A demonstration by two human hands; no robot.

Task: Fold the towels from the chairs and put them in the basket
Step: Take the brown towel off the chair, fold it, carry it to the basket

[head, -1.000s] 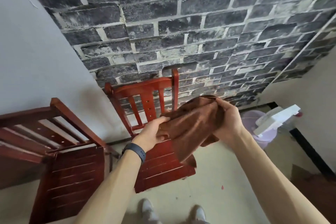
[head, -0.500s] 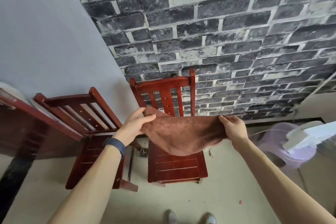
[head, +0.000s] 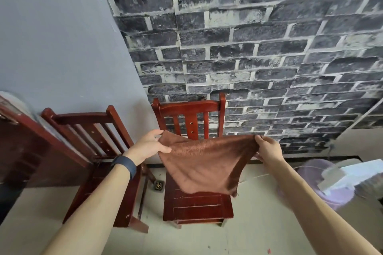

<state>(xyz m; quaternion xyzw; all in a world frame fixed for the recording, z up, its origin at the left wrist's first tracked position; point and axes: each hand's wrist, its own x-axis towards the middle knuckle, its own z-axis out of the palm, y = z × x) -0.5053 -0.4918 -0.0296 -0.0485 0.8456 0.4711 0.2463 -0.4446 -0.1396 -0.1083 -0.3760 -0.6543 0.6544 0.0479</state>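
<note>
Holding the brown towel (head: 207, 163) spread in the air in front of the middle chair (head: 189, 107), we find the folding step in hand, and no fold shows that we can confirm. The left hand (head: 148, 147) pinches one upper corner, thumb over the cloth. The right hand (head: 269, 150) pinches the opposite corner, and the cloth sags between them to a loose point above the seat. A second chair (head: 87, 116) stands just beside, on the left. A pale purple tub (head: 310, 172), blurred at the right edge, is likely the basket. In our judgement the next move calls for bringing the two held corners together, edges matched, before carrying the towel right.
</note>
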